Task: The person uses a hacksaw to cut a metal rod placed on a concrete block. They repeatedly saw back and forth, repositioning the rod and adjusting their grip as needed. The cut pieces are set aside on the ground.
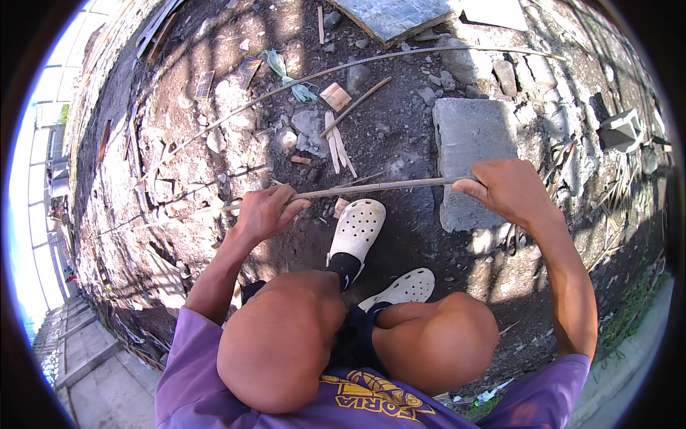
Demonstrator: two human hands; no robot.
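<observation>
A long, thin, dull grey-brown rod (379,186) lies across the middle of the view, gripped in both of my fists. My left hand (268,211) holds it left of centre, and my right hand (507,189) holds it on the right, thumb along it, over a rough concrete slab (475,129). The rod continues leftward past my left hand, its far part hard to make out. My white perforated clog (357,232) is just below the rod, between my hands. My other clog (407,286) shows behind my bent bare knee (446,336).
A second long rod (429,51) curves across the dirt. Around it are wood scraps (336,143), blue-green plastic (282,71), stones (357,75) and a grey board (389,18). A concrete block (618,132) lies at right. A paved strip (89,365) runs along the lower left.
</observation>
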